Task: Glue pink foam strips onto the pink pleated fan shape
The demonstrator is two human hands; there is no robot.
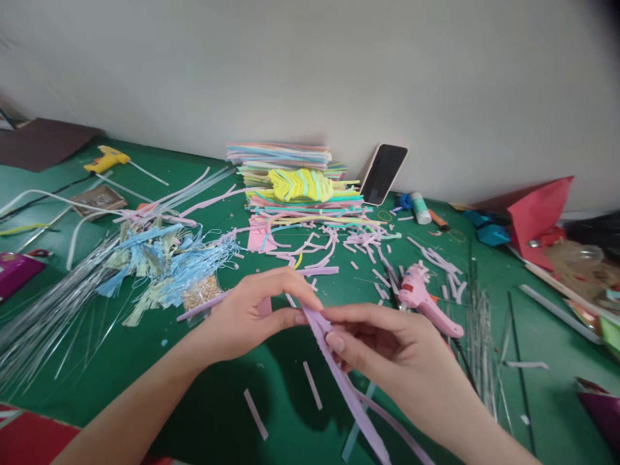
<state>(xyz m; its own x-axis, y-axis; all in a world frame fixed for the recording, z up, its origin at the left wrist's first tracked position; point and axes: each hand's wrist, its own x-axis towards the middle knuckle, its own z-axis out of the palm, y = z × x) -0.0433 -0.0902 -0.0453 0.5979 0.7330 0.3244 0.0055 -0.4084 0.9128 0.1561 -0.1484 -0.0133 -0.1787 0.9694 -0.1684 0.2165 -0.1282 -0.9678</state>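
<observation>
Between my hands runs a long lilac pipe cleaner strip point(356, 407), slanting down toward the bottom edge. My left hand point(252, 313) is closed, pinching the strip's upper end between thumb and fingers. Just below that, my right hand point(394, 345) is also closed on the strip, thumb on top; its inner fingers are partly hidden. A thinner lilac strand trails beneath the right hand. Cut lilac pieces point(256, 413) lie on the green table point(213, 400) under the hands. To the right of my right hand rests a pink glue gun point(426, 300).
Bundled pipe cleaners point(310, 210) are stacked by the wall, with a phone point(385, 173) leaning beside them. Blue tassels point(169, 258), thin wires point(58, 310) and a bag of beads point(201, 294) lie left. A yellow glue gun point(109, 158) sits farther back; red paper point(540, 219) stands right.
</observation>
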